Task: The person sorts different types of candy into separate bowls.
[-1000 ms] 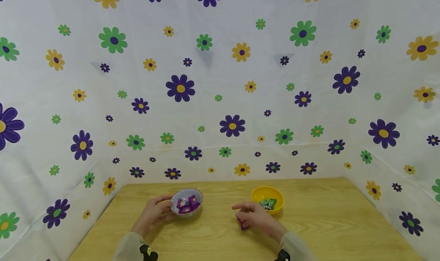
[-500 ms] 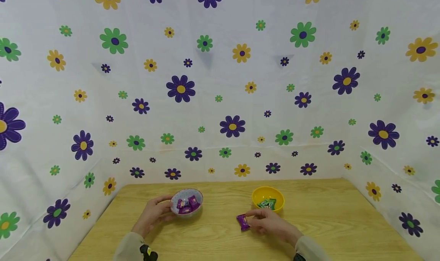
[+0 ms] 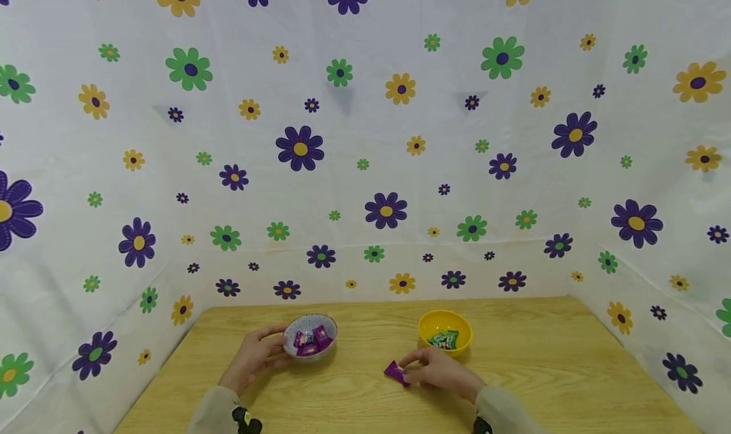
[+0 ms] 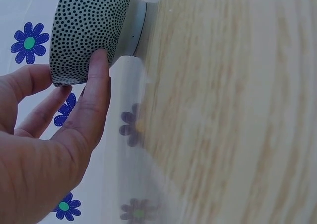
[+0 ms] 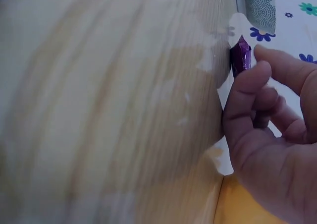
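My left hand (image 3: 257, 356) holds the side of a patterned bowl (image 3: 294, 353), which has several purple-wrapped candies (image 3: 309, 348) inside. The left wrist view shows the bowl's dotted outer wall (image 4: 81, 30), with the thumb along it and other fingertips at the rim. My right hand (image 3: 440, 372) pinches one end of another purple-wrapped candy (image 3: 395, 373) low over the table, between thumb and index finger. Seen from the right wrist, that candy (image 5: 241, 58) is right at the fingertips, beside the wood surface.
Just behind my right hand stands a yellow bowl (image 3: 429, 323) with several green-wrapped candies (image 3: 445, 339). The wooden table (image 3: 354, 396) meets a flower-printed white cloth (image 3: 342, 193) at the back and on both sides.
My right hand drew back to the right, uncovering the purple-wrapped candy, then came left onto it again. The candy has turned and shifted slightly left. My left hand and its bowl stay put.
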`<state>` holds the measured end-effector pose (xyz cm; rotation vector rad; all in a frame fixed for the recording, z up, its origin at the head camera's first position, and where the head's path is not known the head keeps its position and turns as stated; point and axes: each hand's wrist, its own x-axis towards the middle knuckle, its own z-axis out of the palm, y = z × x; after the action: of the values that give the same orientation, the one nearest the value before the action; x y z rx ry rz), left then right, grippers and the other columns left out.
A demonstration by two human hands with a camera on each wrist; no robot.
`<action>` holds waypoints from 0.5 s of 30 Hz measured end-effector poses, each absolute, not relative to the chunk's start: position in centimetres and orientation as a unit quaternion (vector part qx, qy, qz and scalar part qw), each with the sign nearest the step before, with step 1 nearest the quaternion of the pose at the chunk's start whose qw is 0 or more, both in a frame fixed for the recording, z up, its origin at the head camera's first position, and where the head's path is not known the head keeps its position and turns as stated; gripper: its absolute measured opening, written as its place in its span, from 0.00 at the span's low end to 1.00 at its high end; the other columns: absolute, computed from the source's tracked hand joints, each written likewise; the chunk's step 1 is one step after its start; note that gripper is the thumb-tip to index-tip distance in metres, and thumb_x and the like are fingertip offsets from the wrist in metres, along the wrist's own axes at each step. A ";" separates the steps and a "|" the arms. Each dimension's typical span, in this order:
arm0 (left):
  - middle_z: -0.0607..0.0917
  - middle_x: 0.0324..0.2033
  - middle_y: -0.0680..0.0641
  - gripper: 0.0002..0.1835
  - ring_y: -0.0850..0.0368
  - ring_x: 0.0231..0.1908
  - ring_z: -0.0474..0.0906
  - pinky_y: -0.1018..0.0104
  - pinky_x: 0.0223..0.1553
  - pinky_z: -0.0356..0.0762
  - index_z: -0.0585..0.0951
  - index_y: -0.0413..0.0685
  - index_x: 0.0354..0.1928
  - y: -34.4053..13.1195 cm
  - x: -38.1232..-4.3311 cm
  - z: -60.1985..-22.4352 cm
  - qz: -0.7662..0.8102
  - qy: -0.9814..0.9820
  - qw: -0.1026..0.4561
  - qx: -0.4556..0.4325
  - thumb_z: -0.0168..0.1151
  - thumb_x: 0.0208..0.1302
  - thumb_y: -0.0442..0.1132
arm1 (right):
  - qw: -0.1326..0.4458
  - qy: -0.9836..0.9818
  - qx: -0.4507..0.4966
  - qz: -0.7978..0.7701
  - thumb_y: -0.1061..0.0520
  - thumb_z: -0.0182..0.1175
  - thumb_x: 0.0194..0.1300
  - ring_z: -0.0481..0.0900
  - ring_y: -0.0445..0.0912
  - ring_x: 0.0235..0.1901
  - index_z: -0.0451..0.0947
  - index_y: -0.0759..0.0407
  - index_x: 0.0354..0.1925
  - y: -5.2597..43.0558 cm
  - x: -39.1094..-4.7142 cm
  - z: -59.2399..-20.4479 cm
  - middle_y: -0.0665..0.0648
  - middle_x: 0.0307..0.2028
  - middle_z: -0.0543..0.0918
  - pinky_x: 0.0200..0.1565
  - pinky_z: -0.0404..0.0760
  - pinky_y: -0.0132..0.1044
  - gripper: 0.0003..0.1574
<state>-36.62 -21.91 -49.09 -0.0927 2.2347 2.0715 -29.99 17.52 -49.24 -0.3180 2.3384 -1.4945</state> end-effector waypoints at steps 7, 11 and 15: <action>0.83 0.50 0.35 0.23 0.50 0.41 0.84 0.52 0.43 0.85 0.72 0.33 0.64 -22.0 -36.5 -49.0 0.674 0.736 0.050 -0.030 0.57 0.69 0.33 | 0.148 0.837 -0.117 -0.513 0.61 0.69 0.58 0.66 0.38 0.15 0.85 0.56 0.46 17.0 -30.0 -49.2 0.47 0.16 0.70 0.22 0.66 0.27 0.15; 0.83 0.49 0.35 0.22 0.50 0.41 0.84 0.52 0.43 0.85 0.72 0.33 0.64 -22.0 -36.5 -49.0 0.673 0.737 0.051 -0.030 0.56 0.69 0.33 | 0.146 0.836 -0.123 -0.514 0.63 0.70 0.57 0.66 0.38 0.15 0.86 0.57 0.44 16.9 -29.9 -49.1 0.48 0.15 0.71 0.22 0.65 0.28 0.14; 0.83 0.49 0.36 0.22 0.51 0.41 0.84 0.53 0.42 0.85 0.72 0.33 0.63 -21.9 -36.5 -49.0 0.674 0.737 0.051 -0.030 0.56 0.69 0.32 | 0.134 0.849 -0.121 -0.496 0.60 0.72 0.55 0.66 0.38 0.16 0.86 0.55 0.43 16.7 -29.9 -49.3 0.47 0.18 0.71 0.22 0.65 0.27 0.14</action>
<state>-36.55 -21.92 -48.96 -0.0901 2.2417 2.0507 -29.89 16.65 -49.32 -0.3513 2.4621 -1.4365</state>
